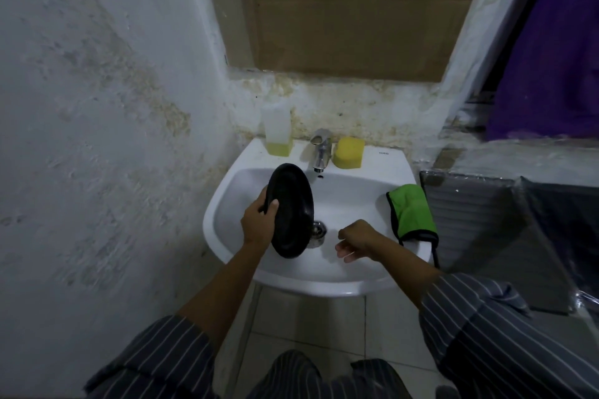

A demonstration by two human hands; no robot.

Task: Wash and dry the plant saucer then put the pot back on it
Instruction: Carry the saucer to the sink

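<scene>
Black saucer tilted over the sink, gripped at its rim by the left hand; right hand empty, loosely curled. Best drained fully before drying with the green cloth.

"TOTO" mark, white sink ledge

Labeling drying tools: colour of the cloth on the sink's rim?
Green cloth with black edging; head view.

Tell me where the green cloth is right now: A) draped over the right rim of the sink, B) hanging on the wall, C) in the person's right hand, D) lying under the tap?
A: the green cloth lies draped over the sink rim on the right, beside the empty right hand.
</scene>
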